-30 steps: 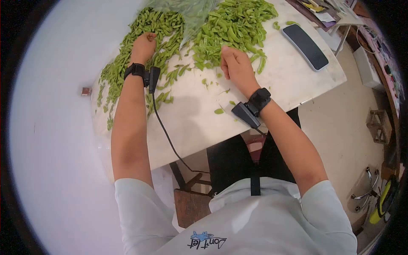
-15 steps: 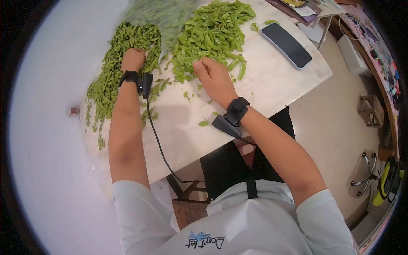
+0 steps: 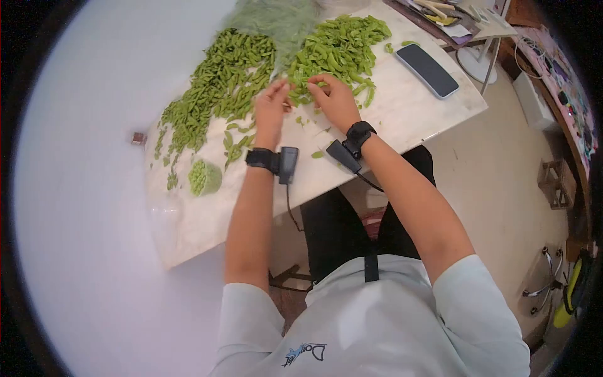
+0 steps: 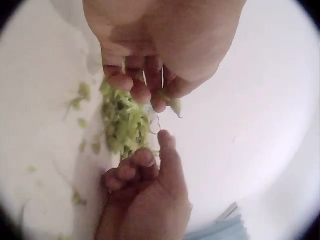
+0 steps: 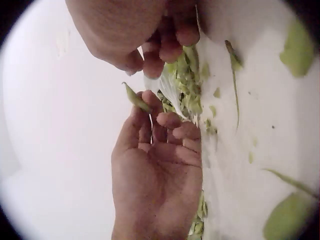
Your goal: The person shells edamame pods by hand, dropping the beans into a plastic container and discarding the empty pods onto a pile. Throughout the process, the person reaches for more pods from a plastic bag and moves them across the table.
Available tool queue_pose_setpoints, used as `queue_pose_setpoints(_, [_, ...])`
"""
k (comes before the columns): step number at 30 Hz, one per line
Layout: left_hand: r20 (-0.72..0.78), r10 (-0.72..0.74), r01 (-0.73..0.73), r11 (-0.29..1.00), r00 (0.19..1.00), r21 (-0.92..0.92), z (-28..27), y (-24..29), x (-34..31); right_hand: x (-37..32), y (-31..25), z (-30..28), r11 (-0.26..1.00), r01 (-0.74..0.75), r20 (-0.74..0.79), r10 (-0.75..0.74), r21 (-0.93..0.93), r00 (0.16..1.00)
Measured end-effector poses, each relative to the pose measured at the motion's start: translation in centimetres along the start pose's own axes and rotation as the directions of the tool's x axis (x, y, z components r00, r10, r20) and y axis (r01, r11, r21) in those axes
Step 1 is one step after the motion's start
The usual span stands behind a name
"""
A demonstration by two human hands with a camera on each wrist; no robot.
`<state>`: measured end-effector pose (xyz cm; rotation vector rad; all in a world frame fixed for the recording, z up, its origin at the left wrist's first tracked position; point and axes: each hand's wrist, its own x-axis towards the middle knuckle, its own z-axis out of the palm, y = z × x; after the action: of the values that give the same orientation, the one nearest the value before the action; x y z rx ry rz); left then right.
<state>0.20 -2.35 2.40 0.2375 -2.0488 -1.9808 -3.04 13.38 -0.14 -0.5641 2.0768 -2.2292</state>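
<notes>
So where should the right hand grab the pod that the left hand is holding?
Probably pinch the pod by its pointed tip, with the right hand coming from its own side: the left hand holds the other end, and the slim tip sticks out free that way.

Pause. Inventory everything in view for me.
table: one, white, head view's centre
darker pods: many, green, table's left
paler pods: many, green, right of those
bag: one, translucent, between heaps
bean cup: one, translucent, table's near left
phone: one, black, table's right
clutter: several, mixed, upper right
stool: one, brown, floor, right
wheeled base: one, silver, floor, right
pinched pod: one, green, above table
wrist cameras: two, black, on wrists
left hand: one, pinching pod
right hand: one, beside it
</notes>
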Motion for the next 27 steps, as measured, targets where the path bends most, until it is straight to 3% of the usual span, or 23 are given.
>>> queue_pose_setpoints(3, [0.012, -0.037, 0.038, 0.995, 0.999, -0.091, 0.6, -1.2, -2.1, 0.0, 0.2, -0.1, 0.997, 0.006, 0.035, -0.009, 0.077, 0.999])
queue_pose_setpoints(4, [0.004, -0.011, 0.011, 0.999, 1.000, 0.031, 0.5, -1.7, -2.4, -0.1, 0.2, -0.2, 0.999, 0.028, 0.051, -0.029, 0.022, 0.998])
queue_pose_setpoints(6, [-0.020, 0.057, -0.056, 0.998, 0.998, 0.035, 0.6, -2.0, -2.9, -0.1, 0.4, -0.4, 0.994, 0.072, 0.101, -0.063, -0.088, 0.993])
queue_pose_setpoints(12, [-0.015, 0.098, -0.094, 0.982, 0.995, 0.167, 0.6, -2.2, -3.0, 0.0, 0.9, -0.1, 0.998, 0.036, 0.129, -0.030, -0.042, 0.991])
queue_pose_setpoints(17, [-0.062, 0.108, -0.100, 0.987, 0.992, 0.129, 1.0, -1.5, -3.6, 0.7, 1.9, 0.0, 0.991, 0.110, 0.160, -0.098, -0.073, 0.982])
queue_pose_setpoints(27, [-0.067, 0.183, -0.163, 0.958, 0.981, 0.237, 0.7, -2.5, -3.2, 0.5, 1.3, 0.0, 0.986, 0.049, 0.185, -0.019, -0.158, 0.983])
